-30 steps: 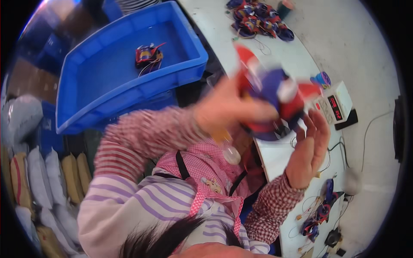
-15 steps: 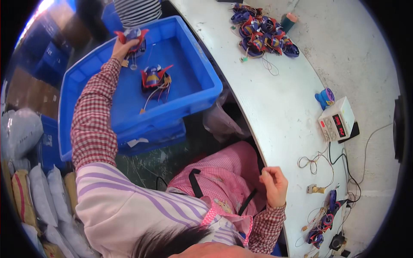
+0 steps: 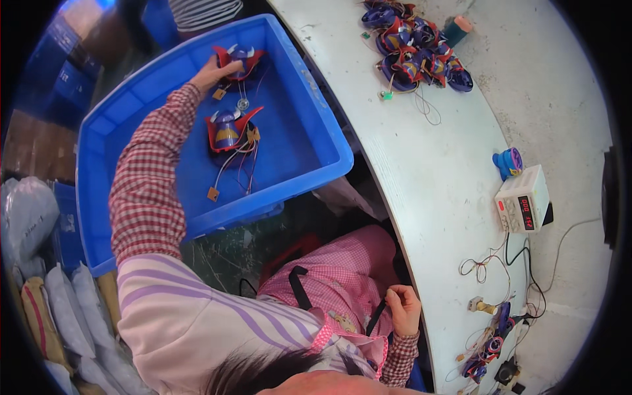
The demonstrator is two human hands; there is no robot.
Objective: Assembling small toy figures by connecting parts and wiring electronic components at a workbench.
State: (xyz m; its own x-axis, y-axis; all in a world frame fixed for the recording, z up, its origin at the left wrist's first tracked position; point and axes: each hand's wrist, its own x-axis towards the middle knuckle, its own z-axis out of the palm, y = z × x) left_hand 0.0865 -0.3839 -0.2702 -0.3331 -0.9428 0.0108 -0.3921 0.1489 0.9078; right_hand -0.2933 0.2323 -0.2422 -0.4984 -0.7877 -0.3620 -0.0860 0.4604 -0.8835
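My left hand [image 3: 212,72] reaches into the large blue plastic bin [image 3: 329,166] on the left. Its fingers are closed on a purple and red toy head with small white horns [image 3: 243,56]; wires and a small board hang from it. Nearer to me in the bin sits a second purple and red toy head [image 3: 226,134], trailing wires and little tan circuit boards. My right hand [image 3: 403,308] is over my lap beside the white table's [image 3: 408,151] edge. Its fingers are curled and pressed together, and nothing shows in them.
Several similar toy parts [image 3: 411,66] lie piled at the table's far end. Along its right side are a blue toy piece [image 3: 507,162], a white power supply [image 3: 525,199], loose cables and more wired parts [image 3: 487,349]. Filled bags [image 3: 69,309] stand at left; a person in stripes [image 3: 204,13] is beyond the bin.
My left hand has moved right with the toy head, toward the bin's far right side, and lowered it. The right hand has shifted slightly left and nearer to me, off the table edge.
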